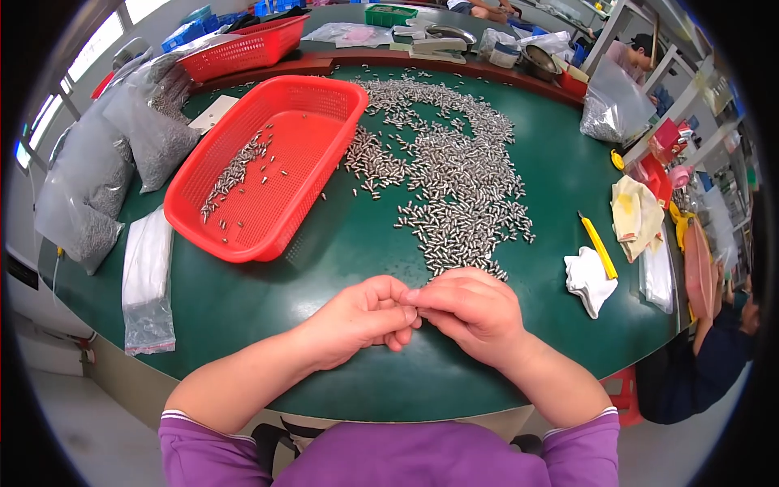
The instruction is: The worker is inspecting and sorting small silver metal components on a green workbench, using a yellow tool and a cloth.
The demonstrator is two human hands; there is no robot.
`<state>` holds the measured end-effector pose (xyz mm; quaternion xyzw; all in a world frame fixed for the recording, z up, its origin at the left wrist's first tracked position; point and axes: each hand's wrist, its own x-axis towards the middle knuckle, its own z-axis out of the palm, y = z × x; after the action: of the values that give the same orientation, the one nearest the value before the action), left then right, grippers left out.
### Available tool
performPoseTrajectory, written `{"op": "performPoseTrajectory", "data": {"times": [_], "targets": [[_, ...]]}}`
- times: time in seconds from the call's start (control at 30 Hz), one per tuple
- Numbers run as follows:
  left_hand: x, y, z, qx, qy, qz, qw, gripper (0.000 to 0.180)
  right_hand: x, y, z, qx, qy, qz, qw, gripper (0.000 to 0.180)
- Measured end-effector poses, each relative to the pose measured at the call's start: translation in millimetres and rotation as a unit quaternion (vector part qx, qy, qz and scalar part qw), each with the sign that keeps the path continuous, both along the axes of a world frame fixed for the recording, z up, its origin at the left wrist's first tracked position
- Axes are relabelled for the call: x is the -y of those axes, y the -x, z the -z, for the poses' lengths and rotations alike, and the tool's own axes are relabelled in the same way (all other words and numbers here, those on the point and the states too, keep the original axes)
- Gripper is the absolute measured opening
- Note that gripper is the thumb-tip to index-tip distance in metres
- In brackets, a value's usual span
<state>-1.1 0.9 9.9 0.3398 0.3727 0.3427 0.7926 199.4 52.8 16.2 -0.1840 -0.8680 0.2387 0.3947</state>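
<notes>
My left hand [363,319] and my right hand [468,312] meet at the fingertips over the near part of the green table [357,385]. Both are closed in a pinch, and whatever lies between the fingers is too small or hidden to name. Just beyond them spreads a large pile of small silvery metal pieces [462,174], its near tip reaching my right hand's knuckles. Left of the pile a red perforated plastic basket [280,195] stands tilted, with a strip of the same kind of pieces along its left side.
Clear bags filled with small metal parts [89,191] stand at the left edge, near a packet of white bags [148,272]. To the right lie a yellow-handled cutter [598,246], a white cloth [590,284] and a stained glove [635,213]. Another person [702,361] sits at far right.
</notes>
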Motion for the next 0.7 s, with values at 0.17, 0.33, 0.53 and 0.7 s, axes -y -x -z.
{"op": "performPoseTrajectory", "data": {"times": [0.17,0.33,0.53,0.7], "targets": [[-2.0,0.2,0.7,0.023,-0.004,-0.007,1.000,0.021,0.4,-0.8,-5.2,0.005,0.015,0.051,0.999,0.024],[-1.3,0.0,1.1,0.029,-0.018,-0.006,0.999,0.020,0.9,-2.3,-3.3,-0.008,0.033,0.090,0.995,0.021],[-1.7,-1.6,0.6,0.040,-0.026,-0.016,0.999,0.021,3.2,-2.5,-1.6,0.000,0.044,0.057,0.997,0.021],[-1.0,-0.2,3.5,0.051,-0.028,-0.014,0.998,0.022,3.1,-2.3,-2.5,0.005,0.037,0.051,0.998,0.021]]}}
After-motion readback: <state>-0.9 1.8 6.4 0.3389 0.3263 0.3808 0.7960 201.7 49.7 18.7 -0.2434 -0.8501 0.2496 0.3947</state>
